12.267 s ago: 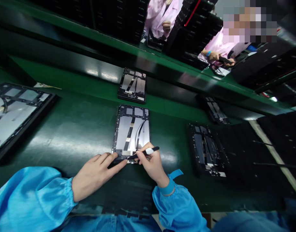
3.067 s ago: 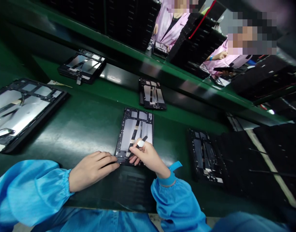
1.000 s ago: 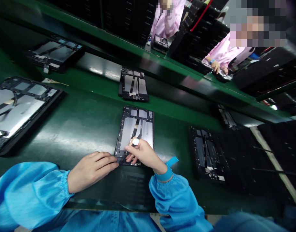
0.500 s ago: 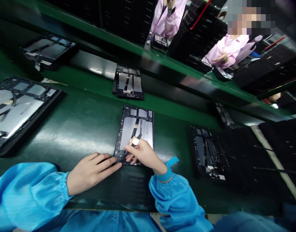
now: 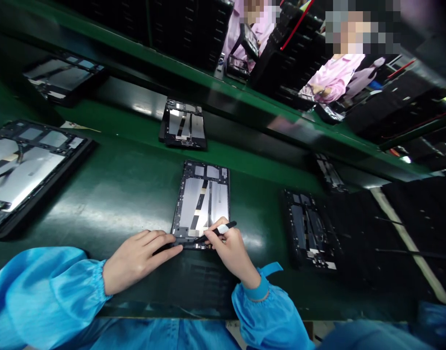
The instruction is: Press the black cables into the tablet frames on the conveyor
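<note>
An opened tablet back frame (image 5: 202,197) with silver plates and black flex cables lies on the green bench in front of me. My left hand (image 5: 137,257) lies flat, fingers stretched, with its fingertips pressing the frame's near left corner. My right hand (image 5: 228,245) is closed around a thin black stylus-like tool (image 5: 217,231) with a white band. The tool's tip touches the frame's near edge. Both arms wear blue sleeves.
A larger open tablet frame (image 5: 24,167) sits at the left. Another dark frame (image 5: 310,228) lies to the right. Two more frames (image 5: 182,124) (image 5: 62,78) ride the belt behind. People in pink coats (image 5: 332,78) work across the line, beside black stacked trays.
My right hand has shifted right and lowered the tool, its tip now at the frame's near edge. The frames on the belt behind have drifted left. My left hand has stayed put.
</note>
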Demonstrator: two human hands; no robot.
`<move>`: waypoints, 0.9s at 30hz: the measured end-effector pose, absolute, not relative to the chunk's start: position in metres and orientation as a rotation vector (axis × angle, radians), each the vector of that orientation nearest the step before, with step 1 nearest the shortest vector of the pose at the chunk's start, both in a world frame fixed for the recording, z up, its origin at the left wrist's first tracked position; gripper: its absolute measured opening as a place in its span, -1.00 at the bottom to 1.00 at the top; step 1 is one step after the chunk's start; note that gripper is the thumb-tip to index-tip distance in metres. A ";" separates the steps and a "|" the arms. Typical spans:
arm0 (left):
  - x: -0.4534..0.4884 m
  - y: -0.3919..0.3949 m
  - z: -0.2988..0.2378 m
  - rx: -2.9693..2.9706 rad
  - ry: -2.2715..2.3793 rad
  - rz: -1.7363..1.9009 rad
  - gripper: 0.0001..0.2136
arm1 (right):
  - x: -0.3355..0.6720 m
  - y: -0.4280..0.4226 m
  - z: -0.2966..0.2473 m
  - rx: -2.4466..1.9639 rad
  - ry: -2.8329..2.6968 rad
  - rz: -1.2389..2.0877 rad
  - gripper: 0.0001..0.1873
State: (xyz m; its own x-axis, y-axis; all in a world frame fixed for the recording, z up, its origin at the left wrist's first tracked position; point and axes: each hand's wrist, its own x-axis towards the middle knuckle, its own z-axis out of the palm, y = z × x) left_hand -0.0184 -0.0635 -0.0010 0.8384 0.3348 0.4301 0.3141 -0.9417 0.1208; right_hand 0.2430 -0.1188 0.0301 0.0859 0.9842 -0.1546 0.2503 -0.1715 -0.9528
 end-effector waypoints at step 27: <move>-0.003 -0.072 0.003 3.073 0.615 0.496 -0.56 | 0.240 -0.119 0.026 -1.567 -1.265 1.087 -0.80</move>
